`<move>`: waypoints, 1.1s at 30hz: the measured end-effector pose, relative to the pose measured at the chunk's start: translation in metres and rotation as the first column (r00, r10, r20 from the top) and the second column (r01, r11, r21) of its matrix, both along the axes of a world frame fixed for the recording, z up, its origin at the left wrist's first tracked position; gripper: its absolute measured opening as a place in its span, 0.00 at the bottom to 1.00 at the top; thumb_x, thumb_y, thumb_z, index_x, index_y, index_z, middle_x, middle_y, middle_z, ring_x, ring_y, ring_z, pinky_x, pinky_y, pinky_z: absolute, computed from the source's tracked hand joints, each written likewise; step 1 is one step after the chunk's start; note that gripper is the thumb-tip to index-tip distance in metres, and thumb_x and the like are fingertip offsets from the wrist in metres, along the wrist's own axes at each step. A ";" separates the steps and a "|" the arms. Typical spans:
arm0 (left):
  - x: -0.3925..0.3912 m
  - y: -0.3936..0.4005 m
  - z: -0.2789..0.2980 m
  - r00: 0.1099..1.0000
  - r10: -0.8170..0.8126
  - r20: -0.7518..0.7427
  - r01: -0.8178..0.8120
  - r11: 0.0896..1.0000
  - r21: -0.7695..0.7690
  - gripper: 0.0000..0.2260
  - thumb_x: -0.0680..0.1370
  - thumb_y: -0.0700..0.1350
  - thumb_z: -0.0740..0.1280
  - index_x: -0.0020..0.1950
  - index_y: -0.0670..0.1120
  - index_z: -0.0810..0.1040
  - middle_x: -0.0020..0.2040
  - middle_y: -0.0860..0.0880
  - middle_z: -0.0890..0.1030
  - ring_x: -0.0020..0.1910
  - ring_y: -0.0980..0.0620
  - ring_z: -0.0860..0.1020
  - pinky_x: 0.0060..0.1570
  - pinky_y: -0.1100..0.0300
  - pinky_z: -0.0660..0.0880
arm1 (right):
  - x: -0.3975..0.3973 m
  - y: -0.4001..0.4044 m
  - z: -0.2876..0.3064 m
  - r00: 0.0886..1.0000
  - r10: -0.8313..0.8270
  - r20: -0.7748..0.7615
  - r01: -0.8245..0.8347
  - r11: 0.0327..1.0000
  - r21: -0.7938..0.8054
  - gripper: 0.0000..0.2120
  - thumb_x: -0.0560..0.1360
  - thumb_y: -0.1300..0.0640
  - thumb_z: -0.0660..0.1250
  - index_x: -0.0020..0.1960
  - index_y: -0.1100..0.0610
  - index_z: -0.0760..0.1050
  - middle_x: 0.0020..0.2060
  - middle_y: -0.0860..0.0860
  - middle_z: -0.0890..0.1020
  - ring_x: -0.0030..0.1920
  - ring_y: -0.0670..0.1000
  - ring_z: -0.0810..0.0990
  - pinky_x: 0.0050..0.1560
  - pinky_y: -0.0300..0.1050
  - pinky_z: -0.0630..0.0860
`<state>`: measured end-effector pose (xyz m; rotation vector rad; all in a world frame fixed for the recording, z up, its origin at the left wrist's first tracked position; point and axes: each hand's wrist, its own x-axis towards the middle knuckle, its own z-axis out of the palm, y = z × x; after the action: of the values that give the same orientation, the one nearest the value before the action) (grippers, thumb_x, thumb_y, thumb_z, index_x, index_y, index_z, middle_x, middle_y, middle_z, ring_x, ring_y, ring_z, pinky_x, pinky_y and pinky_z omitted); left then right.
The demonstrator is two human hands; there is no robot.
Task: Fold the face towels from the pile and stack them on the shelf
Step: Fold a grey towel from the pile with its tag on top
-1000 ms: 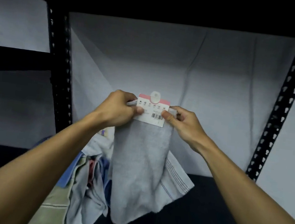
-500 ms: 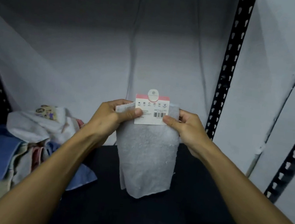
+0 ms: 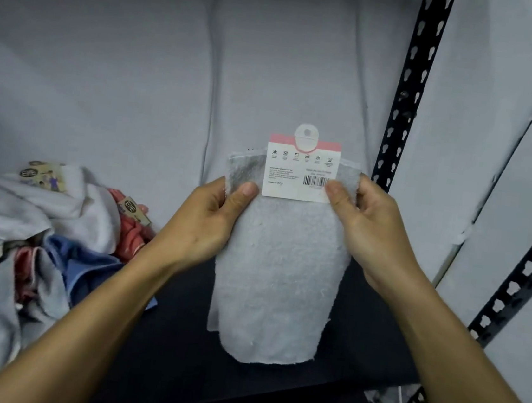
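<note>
A folded light grey face towel (image 3: 277, 279) hangs upright above the dark shelf board (image 3: 194, 352), with a white and pink card tag (image 3: 301, 169) at its top edge. My left hand (image 3: 203, 227) pinches the towel's upper left side, thumb in front. My right hand (image 3: 368, 226) pinches the upper right side, thumb on the tag's lower corner. The pile of unfolded towels (image 3: 38, 235), white, blue, red and grey, lies on the shelf at the left.
A black perforated shelf post (image 3: 410, 85) stands right behind the towel. A second slanted post (image 3: 520, 286) runs at the far right. A pale sheet (image 3: 173, 74) covers the back of the shelf bay.
The view has swung right, so the pile now sits at the far left. My hands slid down the towel's sides and lowered it toward the shelf board at the right.
</note>
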<state>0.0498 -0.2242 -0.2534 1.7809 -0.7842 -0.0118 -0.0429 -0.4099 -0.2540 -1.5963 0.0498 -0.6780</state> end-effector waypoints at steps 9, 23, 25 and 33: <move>0.039 -0.043 -0.023 0.848 0.092 -0.522 -0.074 0.996 0.055 0.13 0.82 0.51 0.65 0.49 0.42 0.80 0.39 0.48 0.85 0.35 0.52 0.84 0.31 0.63 0.78 | 0.049 -0.029 -0.016 0.920 -0.072 -0.384 0.126 0.985 0.118 0.05 0.79 0.53 0.66 0.50 0.53 0.79 0.43 0.49 0.85 0.45 0.50 0.84 0.50 0.49 0.81; 0.093 -0.047 -0.159 0.805 0.297 -0.513 -0.191 0.949 0.249 0.12 0.78 0.38 0.65 0.60 0.45 0.78 0.53 0.51 0.82 0.50 0.52 0.81 0.48 0.59 0.79 | 0.106 -0.046 -0.164 0.785 -0.171 -0.595 0.099 0.984 -0.151 0.14 0.75 0.67 0.62 0.52 0.49 0.75 0.44 0.49 0.81 0.45 0.49 0.81 0.47 0.46 0.81; 0.096 -0.050 -0.163 0.833 0.342 -0.435 -0.235 0.930 0.281 0.14 0.79 0.40 0.66 0.64 0.46 0.76 0.54 0.52 0.80 0.50 0.55 0.79 0.50 0.60 0.77 | 0.110 -0.048 -0.171 0.785 -0.252 -0.565 0.152 0.964 -0.218 0.13 0.76 0.65 0.63 0.57 0.53 0.75 0.45 0.48 0.79 0.43 0.47 0.79 0.41 0.40 0.79; 0.077 -0.029 -0.175 0.909 0.362 -0.208 -0.280 0.899 0.338 0.18 0.82 0.51 0.63 0.68 0.44 0.73 0.56 0.53 0.78 0.50 0.58 0.75 0.45 0.71 0.68 | 0.081 -0.030 -0.169 0.723 -0.580 -0.376 0.081 0.611 -0.787 0.18 0.80 0.51 0.60 0.68 0.55 0.70 0.62 0.52 0.71 0.62 0.52 0.67 0.50 0.48 0.73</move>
<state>0.1264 -0.2528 -0.4283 2.1292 -0.2927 -0.1543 0.0384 -0.4398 -0.4232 -2.6112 0.6799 -0.4589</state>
